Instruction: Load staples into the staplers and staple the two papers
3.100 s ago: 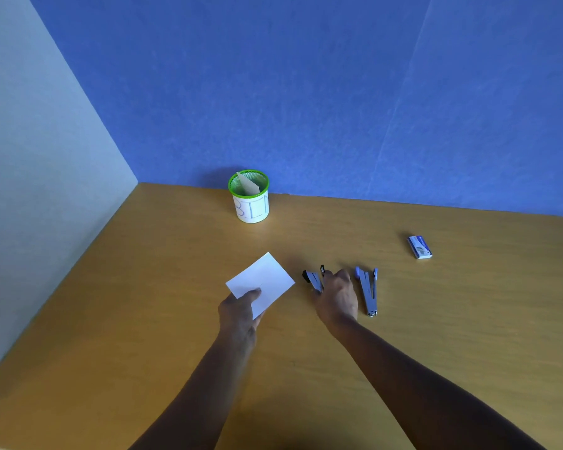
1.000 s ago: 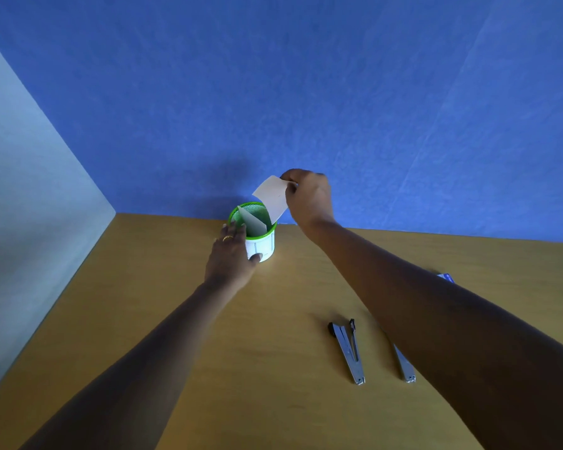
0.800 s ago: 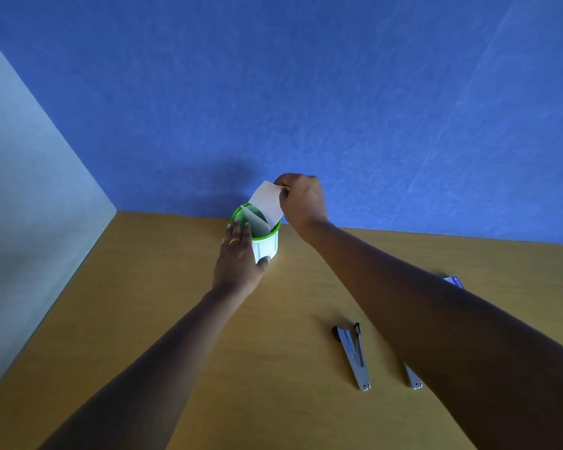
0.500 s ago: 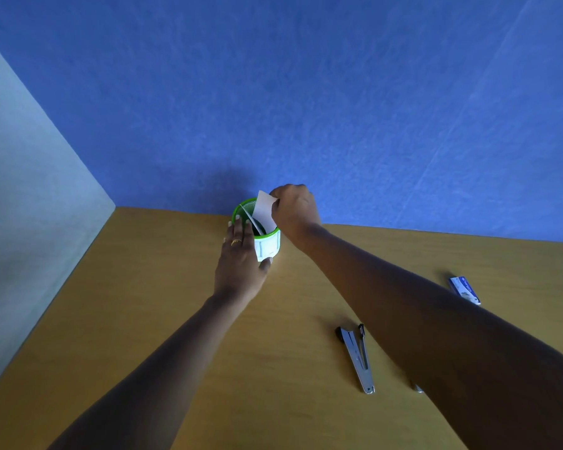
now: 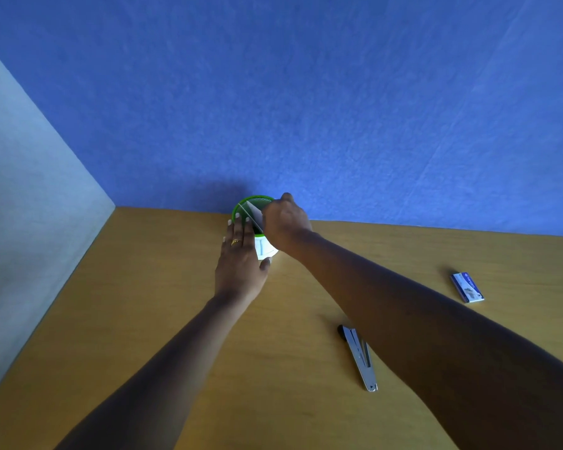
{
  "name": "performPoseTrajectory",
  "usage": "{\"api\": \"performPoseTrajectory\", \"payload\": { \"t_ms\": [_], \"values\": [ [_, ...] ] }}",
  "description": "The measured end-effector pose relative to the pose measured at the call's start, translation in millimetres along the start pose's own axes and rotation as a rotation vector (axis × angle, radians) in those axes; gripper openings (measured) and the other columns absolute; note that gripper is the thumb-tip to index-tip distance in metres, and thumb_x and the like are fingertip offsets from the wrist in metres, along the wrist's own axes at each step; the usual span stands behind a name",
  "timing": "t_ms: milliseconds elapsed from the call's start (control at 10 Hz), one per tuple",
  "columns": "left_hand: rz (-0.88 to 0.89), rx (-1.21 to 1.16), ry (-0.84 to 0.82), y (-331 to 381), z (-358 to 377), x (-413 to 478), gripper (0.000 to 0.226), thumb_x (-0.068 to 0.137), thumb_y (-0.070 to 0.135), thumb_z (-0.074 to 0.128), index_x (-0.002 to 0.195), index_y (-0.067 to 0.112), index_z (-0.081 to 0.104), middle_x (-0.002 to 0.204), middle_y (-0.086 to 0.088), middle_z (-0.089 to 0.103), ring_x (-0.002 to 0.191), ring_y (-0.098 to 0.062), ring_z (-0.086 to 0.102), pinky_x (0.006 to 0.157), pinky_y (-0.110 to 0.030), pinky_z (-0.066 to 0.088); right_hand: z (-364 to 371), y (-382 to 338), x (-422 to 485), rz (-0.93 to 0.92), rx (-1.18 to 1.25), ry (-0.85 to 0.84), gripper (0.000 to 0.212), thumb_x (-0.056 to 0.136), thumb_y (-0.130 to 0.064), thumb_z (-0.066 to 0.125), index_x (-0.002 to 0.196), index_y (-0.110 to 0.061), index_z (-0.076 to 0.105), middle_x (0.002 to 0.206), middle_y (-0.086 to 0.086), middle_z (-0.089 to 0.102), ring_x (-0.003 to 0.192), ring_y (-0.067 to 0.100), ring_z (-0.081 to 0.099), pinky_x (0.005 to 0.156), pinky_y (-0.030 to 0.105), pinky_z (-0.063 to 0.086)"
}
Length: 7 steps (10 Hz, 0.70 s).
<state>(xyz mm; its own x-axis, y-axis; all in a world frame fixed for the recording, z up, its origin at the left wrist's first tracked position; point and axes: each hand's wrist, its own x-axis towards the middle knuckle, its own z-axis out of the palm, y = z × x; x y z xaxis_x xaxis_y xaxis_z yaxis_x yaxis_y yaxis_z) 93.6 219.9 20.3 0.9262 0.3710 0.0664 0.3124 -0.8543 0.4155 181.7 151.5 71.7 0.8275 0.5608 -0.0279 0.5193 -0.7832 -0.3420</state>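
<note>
Paper (image 5: 254, 216), likely light and floppy: right hand (image 5: 285, 222) pinches its edge inside green-rimmed cup (image 5: 265, 249); left hand (image 5: 241, 264), fingers straight, steadies cup.

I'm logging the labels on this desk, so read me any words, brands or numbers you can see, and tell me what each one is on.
On the staple box: blue print, too blurred to read.
On the cup: white label mostly covered by the left hand and right hand, nothing legible.
On the stapler and the paper: no text visible.
</note>
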Motion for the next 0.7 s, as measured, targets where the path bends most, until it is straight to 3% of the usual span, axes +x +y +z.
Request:
{"api": "performPoseTrajectory", "payload": {
  "t_ms": [100, 200, 400, 700],
  "values": [
    [-0.015, -0.007, -0.004, 1.5, -0.9, -1.0, 0.080, 0.090, 0.030, 0.057, 0.149, 0.006, 0.008, 0.159, -0.008, 0.002, 0.147, -0.022, -0.001, 0.118, -0.034, 0.018, -4.4, -1.5, -1.0, 0.023, 0.026, -0.054, 0.028, 0.096, -0.015, 0.040, 0.110, -0.001, 0.059, 0.099, 0.015, 0.046, 0.103, 0.032, 0.053, 0.082, 0.036, 0.045],
    [-0.034, -0.020, -0.016, 3.0, -1.9, -0.1, 0.080, 0.089, 0.030, 0.057, 0.149, 0.007, 0.010, 0.159, -0.006, 0.002, 0.147, -0.021, 0.000, 0.116, -0.035, 0.022, -3.6, 2.0, -2.5, 0.020, 0.058, -0.079, 0.032, 0.097, -0.022, 0.037, 0.109, -0.004, 0.060, 0.116, 0.018, 0.047, 0.100, 0.032, 0.055, 0.081, 0.035, 0.045],
    [-0.051, 0.030, -0.047, 6.7, -7.4, -0.3, 0.079, 0.090, 0.032, 0.056, 0.149, 0.007, 0.011, 0.159, -0.007, 0.003, 0.147, -0.023, 0.001, 0.116, -0.038, 0.020, -2.1, 11.3, -18.1, -0.056, 0.059, -0.047, 0.036, 0.097, -0.023, 0.039, 0.127, -0.006, 0.051, 0.124, 0.013, 0.051, 0.124, 0.026, 0.037, 0.092, 0.040, 0.043],
    [-0.030, 0.065, -0.088, 19.7, -13.1, -22.0, 0.079, 0.091, 0.032, 0.053, 0.149, 0.006, 0.007, 0.159, -0.012, 0.001, 0.147, -0.026, 0.002, 0.117, -0.036, 0.016, 5.1, 18.5, -59.4, -0.052, 0.050, 0.015, 0.040, 0.096, -0.029, 0.043, 0.131, -0.011, 0.049, 0.134, 0.011, 0.049, 0.127, 0.027, 0.038, 0.102, 0.039, 0.037]
  ]
}}
